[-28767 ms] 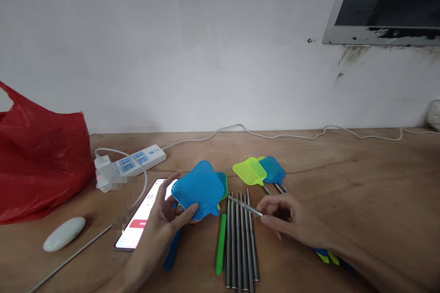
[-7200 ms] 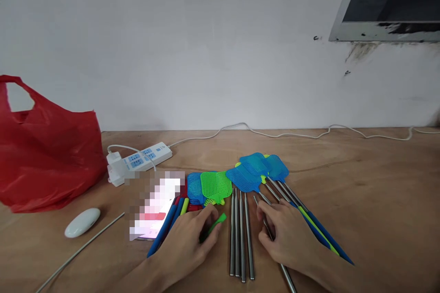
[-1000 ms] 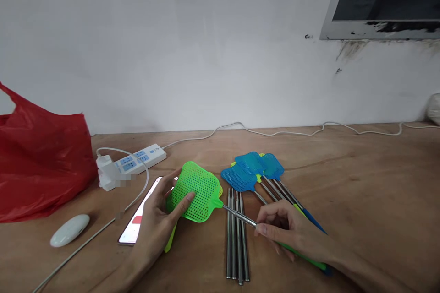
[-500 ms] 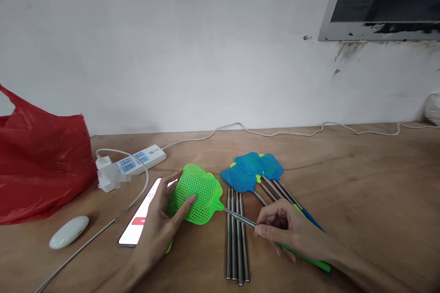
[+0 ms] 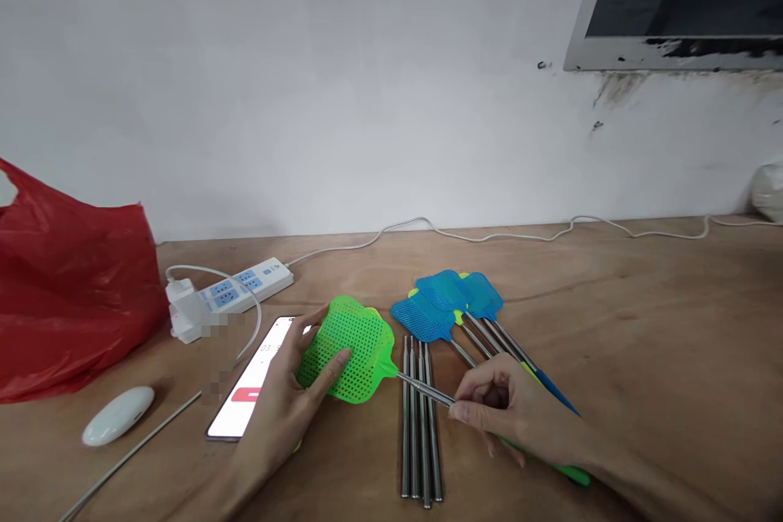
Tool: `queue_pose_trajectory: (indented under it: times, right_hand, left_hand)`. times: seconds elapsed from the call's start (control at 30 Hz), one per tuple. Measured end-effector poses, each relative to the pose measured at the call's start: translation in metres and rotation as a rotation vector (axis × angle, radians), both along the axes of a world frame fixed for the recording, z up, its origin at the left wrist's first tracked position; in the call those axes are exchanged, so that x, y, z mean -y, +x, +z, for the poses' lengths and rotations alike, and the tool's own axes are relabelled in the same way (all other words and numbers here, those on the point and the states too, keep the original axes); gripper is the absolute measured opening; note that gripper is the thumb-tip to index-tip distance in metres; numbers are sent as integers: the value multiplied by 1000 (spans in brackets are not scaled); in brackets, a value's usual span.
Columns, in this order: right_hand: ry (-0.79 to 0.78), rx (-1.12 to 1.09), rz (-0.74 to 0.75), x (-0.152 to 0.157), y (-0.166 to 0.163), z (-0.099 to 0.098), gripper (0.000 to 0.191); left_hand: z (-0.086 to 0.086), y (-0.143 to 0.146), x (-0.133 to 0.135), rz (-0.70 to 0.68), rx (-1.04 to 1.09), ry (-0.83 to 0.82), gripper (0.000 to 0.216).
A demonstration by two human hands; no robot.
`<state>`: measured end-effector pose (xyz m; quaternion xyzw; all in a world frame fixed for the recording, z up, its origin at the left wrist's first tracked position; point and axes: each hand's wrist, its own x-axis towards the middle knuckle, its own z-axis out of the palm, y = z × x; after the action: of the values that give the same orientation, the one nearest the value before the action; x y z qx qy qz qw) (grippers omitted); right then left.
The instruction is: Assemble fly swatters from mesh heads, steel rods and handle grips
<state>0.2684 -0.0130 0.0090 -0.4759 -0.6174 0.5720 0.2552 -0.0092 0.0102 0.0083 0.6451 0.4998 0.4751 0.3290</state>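
Note:
My left hand (image 5: 299, 400) grips the mesh head of a green fly swatter (image 5: 358, 351), thumb on top and fingers beneath. Its thin metal rod runs right to my right hand (image 5: 507, 408), closed around the rod, and the green handle end shows past the palm. A bit of yellow, partly hidden, peeks out behind the green head. Under the rod several loose metal rods (image 5: 414, 432) lie side by side on the table. Just beyond my right hand, a fanned pile of swatters with blue heads (image 5: 444, 294) and some yellow ones rests on the table.
A lit phone (image 5: 250, 383) lies partly under my left forearm. Further left are a white power strip (image 5: 269, 281) with a plugged adapter, a white rounded object (image 5: 119, 416) and a red plastic bag (image 5: 73, 294). A white cable (image 5: 489, 238) runs along the wall on the wooden table (image 5: 661, 326).
Both hands keep their hold on the green swatter, almost still. The view has shifted very slightly; nothing else visibly differs.

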Motion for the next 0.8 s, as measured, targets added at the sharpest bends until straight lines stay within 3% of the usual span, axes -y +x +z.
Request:
queue_pose_trajectory:
  times: [0.13,0.47,0.63,0.73,0.8]
  right_hand:
    - [-54,-43,7,-1,2,2,33]
    - [-42,-80,18,-1,1,-10,33]
    - [-68,-73,-12,-1,5,-10,43]
    - [-12,-114,32,-4,8,-3,45]
    - [56,-224,-73,-8,8,2,39]
  left_hand:
    - [7,5,7,-19,78,-93,54]
    - [5,8,10,-23,64,-74,50]
    - [1,10,12,-137,115,-123,59]
    - [-1,12,12,-192,109,-131,64]
    - [-2,12,11,-118,128,-111,61]
